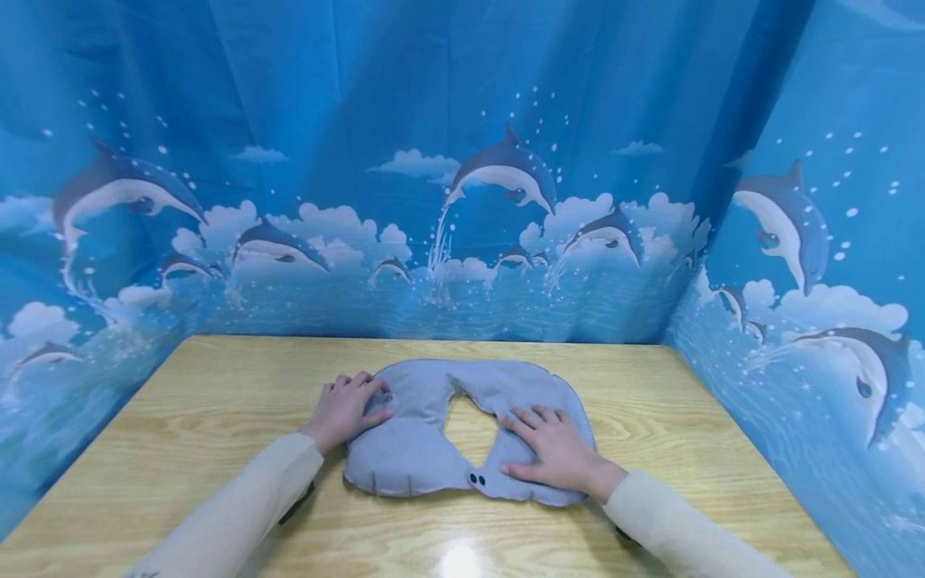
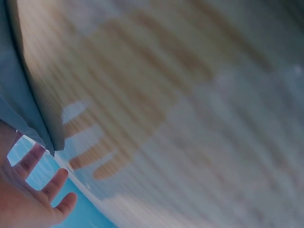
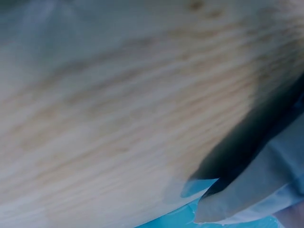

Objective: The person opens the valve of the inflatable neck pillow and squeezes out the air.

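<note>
A grey inflatable neck pillow point(image 1: 405, 453) lies flat, puffed up, with an opening in its middle and two dark snaps point(image 1: 477, 479) at its near edge. My left hand point(image 1: 347, 409) rests on its left side, thumb and index finger beside a small valve point(image 1: 388, 396). In the left wrist view the other fingers of the left hand point(image 2: 33, 190) spread loosely past the pillow's edge point(image 2: 21, 90). My right hand point(image 1: 556, 453) lies on the right half with fingers spread. The right wrist view shows the pillow's underside point(image 3: 251, 194) and little of that hand.
The pillow is on a light wood-grain table point(image 1: 238, 385). Blue curtains printed with dolphins point(image 1: 506, 168) hang behind the table and along its sides. Pale sleeves cover both forearms.
</note>
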The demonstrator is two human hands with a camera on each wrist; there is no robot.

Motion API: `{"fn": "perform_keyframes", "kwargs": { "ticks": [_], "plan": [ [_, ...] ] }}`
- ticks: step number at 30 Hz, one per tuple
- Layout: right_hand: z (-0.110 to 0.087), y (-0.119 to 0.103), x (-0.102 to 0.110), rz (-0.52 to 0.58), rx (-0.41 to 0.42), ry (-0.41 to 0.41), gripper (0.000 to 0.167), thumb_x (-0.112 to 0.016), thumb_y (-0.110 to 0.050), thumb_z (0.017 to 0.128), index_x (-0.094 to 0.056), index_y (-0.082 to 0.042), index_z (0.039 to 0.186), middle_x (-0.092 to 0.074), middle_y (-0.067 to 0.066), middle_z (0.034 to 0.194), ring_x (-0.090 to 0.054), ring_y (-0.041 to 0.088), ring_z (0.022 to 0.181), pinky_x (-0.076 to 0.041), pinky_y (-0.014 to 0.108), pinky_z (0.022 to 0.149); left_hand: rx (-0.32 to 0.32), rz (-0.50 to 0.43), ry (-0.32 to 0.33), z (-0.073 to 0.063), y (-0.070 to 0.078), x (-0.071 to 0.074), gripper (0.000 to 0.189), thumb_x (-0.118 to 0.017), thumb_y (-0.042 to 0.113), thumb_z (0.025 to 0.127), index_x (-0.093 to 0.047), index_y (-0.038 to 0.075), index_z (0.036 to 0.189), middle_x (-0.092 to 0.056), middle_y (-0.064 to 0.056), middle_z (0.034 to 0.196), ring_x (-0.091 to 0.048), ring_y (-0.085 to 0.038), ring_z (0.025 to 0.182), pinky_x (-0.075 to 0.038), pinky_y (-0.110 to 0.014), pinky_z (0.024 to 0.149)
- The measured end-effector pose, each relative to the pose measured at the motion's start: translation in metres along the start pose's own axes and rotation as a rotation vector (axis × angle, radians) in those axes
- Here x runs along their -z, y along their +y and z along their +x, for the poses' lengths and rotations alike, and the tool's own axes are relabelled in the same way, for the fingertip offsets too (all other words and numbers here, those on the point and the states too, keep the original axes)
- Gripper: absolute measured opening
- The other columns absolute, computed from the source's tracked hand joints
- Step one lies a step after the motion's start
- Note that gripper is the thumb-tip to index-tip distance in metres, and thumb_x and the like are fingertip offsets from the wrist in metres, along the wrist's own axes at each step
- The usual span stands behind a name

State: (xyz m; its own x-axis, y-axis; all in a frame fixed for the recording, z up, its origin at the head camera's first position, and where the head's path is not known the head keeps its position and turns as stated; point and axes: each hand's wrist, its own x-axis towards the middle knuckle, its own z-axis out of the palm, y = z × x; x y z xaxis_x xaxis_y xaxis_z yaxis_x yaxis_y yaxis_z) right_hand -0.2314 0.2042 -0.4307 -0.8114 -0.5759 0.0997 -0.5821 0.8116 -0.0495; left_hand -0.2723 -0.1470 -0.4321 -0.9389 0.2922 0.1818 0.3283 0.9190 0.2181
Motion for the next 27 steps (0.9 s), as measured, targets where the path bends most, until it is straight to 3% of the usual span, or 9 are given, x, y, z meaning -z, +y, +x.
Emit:
{"fn": "perform_keyframes", "kwargs": {
  "ticks": [18,27],
  "plan": [
    [0.0019,-0.0004,-0.0021,-0.006,0.009,0.009,0.068,-0.044,-0.067,0.082,-0.042,-0.026,0.136,-0.046,0.006,0.137,-0.043,0.036,0.122,-0.032,0.059,0.095,0.012,-0.006,-0.009,-0.0011,0.0005,-0.001,0.037,-0.062,0.047,0.082,-0.06,0.022,0.11,-0.054,-0.008,0.116,-0.048,-0.038,0.102,-0.037,-0.056,0.081],
    [-0.0072,0.0078,0.0055,0.06,0.108,-0.02,0.07,-0.043,-0.067,0.083,-0.035,-0.028,0.14,-0.033,0.005,0.146,-0.035,0.034,0.129,-0.028,0.06,0.096,0.011,0.0,-0.014,0.0001,0.001,-0.0019,0.039,-0.062,0.047,0.082,-0.06,0.022,0.111,-0.054,-0.008,0.116,-0.048,-0.037,0.102,-0.037,-0.055,0.081]
  ]
}}
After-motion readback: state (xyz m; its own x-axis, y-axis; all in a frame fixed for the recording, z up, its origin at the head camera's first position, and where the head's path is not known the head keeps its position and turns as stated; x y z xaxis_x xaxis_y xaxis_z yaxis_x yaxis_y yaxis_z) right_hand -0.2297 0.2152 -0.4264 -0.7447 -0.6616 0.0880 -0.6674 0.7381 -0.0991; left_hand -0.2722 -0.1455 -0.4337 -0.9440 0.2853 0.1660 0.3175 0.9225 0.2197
